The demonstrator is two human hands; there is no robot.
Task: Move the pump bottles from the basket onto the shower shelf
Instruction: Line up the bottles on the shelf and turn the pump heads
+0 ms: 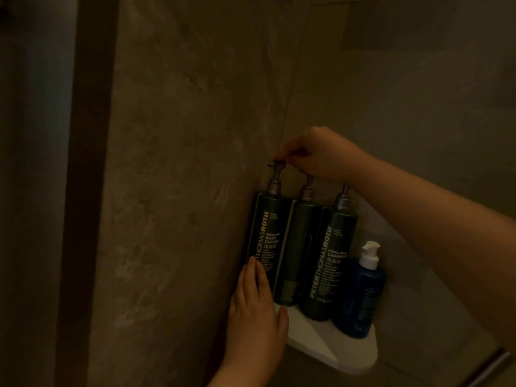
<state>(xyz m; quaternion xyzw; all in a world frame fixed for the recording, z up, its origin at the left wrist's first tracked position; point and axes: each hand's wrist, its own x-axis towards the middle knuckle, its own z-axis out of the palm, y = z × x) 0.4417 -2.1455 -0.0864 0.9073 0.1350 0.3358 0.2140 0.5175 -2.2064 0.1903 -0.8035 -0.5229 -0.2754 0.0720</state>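
Note:
Three tall dark green pump bottles stand side by side on a white corner shelf point(332, 347): the body cleanser bottle point(269, 233) at the left, a middle bottle point(300, 247) and the shampoo bottle point(329, 258). A smaller blue bottle point(360, 297) with a white pump stands to their right. My right hand point(321, 155) pinches the pump head of the body cleanser bottle from above. My left hand point(255, 308) lies with straight fingers against that bottle's lower side. No basket is in view.
The shelf sits in the corner of two brownish stone walls point(181, 135). A dark vertical frame point(86, 163) runs down the left. The light is dim.

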